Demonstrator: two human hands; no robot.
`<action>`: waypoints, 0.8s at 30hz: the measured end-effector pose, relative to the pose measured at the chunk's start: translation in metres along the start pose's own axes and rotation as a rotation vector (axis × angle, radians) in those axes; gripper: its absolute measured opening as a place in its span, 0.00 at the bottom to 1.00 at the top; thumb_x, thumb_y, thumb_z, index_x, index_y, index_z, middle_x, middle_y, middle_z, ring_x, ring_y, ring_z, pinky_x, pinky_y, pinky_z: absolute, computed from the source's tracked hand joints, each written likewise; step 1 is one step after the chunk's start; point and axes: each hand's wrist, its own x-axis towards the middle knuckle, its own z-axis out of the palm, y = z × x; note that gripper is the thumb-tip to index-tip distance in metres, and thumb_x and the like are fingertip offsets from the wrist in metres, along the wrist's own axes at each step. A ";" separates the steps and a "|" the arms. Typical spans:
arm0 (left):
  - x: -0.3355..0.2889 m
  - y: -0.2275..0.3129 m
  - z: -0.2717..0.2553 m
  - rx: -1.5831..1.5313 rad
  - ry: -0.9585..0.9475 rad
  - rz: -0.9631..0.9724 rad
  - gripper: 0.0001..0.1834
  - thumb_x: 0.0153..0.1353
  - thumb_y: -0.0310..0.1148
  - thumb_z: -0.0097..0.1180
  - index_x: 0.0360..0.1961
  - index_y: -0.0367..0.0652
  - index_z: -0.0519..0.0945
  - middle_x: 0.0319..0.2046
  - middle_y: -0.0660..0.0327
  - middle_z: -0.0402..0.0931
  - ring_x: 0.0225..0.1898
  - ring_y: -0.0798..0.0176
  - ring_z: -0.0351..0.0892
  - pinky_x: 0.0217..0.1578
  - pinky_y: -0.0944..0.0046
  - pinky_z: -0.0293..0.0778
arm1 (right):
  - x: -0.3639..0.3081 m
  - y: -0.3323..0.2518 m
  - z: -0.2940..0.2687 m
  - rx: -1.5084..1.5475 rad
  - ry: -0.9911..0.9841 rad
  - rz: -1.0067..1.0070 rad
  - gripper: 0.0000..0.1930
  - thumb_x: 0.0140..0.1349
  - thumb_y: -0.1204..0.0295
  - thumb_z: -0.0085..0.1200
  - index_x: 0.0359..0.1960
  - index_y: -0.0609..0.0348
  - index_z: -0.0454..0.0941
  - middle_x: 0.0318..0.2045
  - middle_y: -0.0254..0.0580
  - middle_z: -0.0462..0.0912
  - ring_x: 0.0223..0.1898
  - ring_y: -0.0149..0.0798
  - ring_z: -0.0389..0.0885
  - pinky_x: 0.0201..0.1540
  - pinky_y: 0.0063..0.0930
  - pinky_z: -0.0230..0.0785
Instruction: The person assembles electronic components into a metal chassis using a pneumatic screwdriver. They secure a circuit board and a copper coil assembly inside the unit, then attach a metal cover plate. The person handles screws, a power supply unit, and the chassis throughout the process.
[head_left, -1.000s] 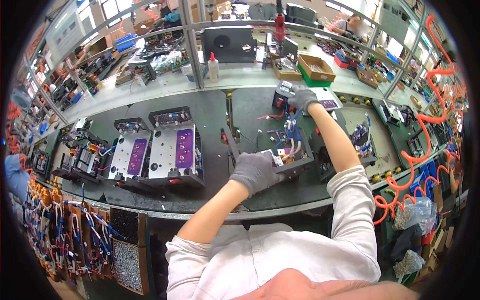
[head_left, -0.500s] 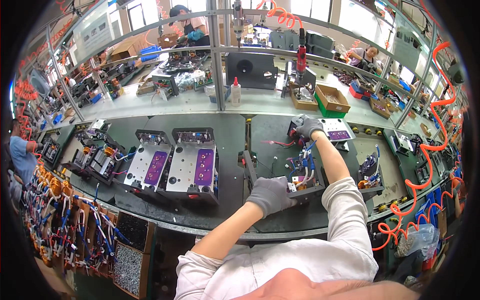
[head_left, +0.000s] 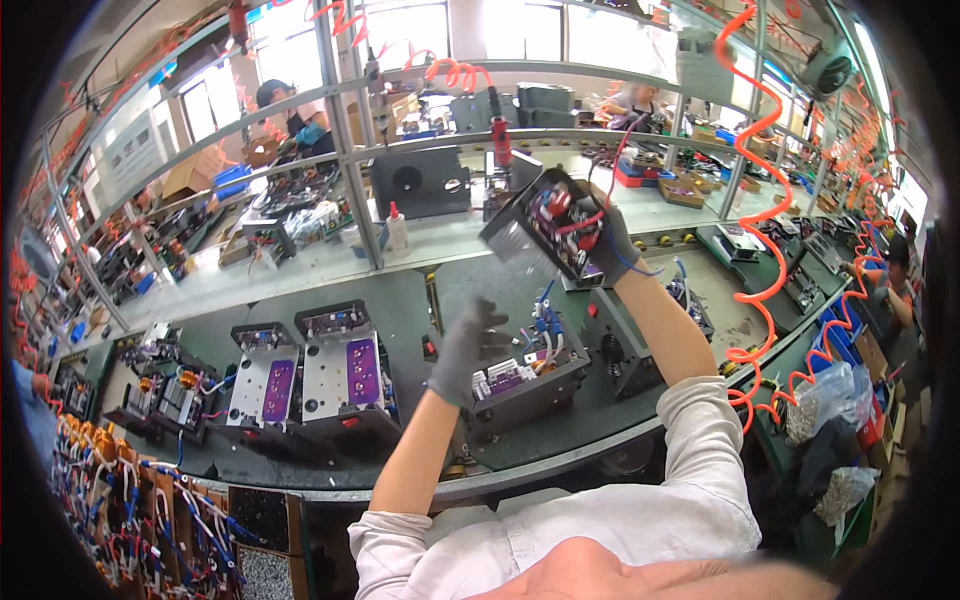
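No words, numbers or brand marks can be read from where we stand at the bench. At far left, we see a pale posted sheet (head_left: 135, 152) on the metal frame, its faint grey blocks too small and washed out for us to decipher. A second pale sheet (head_left: 704, 65) hangs at far right against the bright windows, its content equally beyond us. On the two purple boards (head_left: 362, 371) at near left, we cannot tell lettering from fittings. Blur across the raised dark unit (head_left: 562, 222), right of centre, keeps any print there illegible to us.
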 end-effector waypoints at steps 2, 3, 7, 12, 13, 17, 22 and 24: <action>0.001 0.023 -0.012 -0.275 -0.517 -0.026 0.32 0.62 0.53 0.52 0.59 0.42 0.69 0.54 0.54 0.74 0.54 0.59 0.75 0.54 0.56 0.72 | -0.060 -0.016 0.069 0.038 -0.227 0.143 0.18 0.58 0.58 0.52 0.41 0.59 0.78 0.40 0.43 0.83 0.40 0.39 0.83 0.49 0.36 0.76; 0.005 0.026 0.000 -0.416 -0.823 -0.063 0.32 0.63 0.53 0.52 0.60 0.42 0.68 0.54 0.55 0.74 0.55 0.60 0.75 0.54 0.56 0.72 | -0.053 -0.010 0.017 -0.011 -0.133 0.266 0.20 0.57 0.57 0.52 0.44 0.61 0.77 0.41 0.45 0.82 0.41 0.41 0.83 0.53 0.38 0.74; -0.011 0.016 0.032 -0.472 -0.573 0.103 0.23 0.68 0.43 0.46 0.60 0.44 0.68 0.53 0.55 0.75 0.55 0.60 0.75 0.57 0.56 0.73 | -0.090 -0.023 0.019 -0.334 -0.233 0.097 0.25 0.51 0.63 0.57 0.49 0.65 0.74 0.52 0.47 0.76 0.54 0.37 0.75 0.59 0.32 0.64; -0.021 0.011 0.046 -0.536 -0.395 0.073 0.18 0.66 0.40 0.48 0.52 0.46 0.75 0.46 0.60 0.79 0.48 0.58 0.80 0.47 0.48 0.77 | -0.125 -0.088 0.052 -0.404 -0.561 -0.217 0.40 0.42 0.70 0.55 0.64 0.67 0.63 0.57 0.51 0.73 0.62 0.45 0.68 0.68 0.40 0.51; -0.019 0.012 0.046 -0.532 -0.367 0.074 0.17 0.66 0.41 0.49 0.51 0.47 0.76 0.45 0.61 0.80 0.47 0.58 0.80 0.48 0.47 0.76 | -0.137 -0.096 0.065 -0.324 -0.602 -0.178 0.39 0.42 0.70 0.54 0.62 0.68 0.64 0.53 0.53 0.76 0.56 0.45 0.73 0.65 0.41 0.55; -0.014 0.015 0.053 -0.598 -0.223 0.072 0.15 0.64 0.44 0.51 0.49 0.53 0.77 0.43 0.64 0.81 0.46 0.59 0.79 0.46 0.48 0.76 | -0.160 -0.110 0.041 -0.304 -0.560 -0.318 0.30 0.44 0.71 0.52 0.54 0.68 0.73 0.33 0.50 0.82 0.30 0.37 0.78 0.52 0.37 0.68; -0.024 0.010 0.081 -0.634 -0.464 0.051 0.18 0.65 0.45 0.49 0.50 0.49 0.77 0.44 0.60 0.80 0.46 0.57 0.79 0.42 0.52 0.81 | -0.154 -0.062 -0.002 -0.208 0.368 -0.304 0.09 0.59 0.67 0.49 0.31 0.61 0.75 0.09 0.29 0.63 0.10 0.26 0.60 0.17 0.19 0.59; -0.023 -0.005 0.086 -0.563 -0.386 0.165 0.20 0.64 0.47 0.49 0.51 0.48 0.76 0.44 0.60 0.79 0.45 0.57 0.80 0.38 0.53 0.81 | -0.153 -0.017 0.009 -0.059 0.453 -0.080 0.06 0.59 0.67 0.51 0.29 0.55 0.76 0.10 0.27 0.64 0.11 0.25 0.62 0.17 0.21 0.59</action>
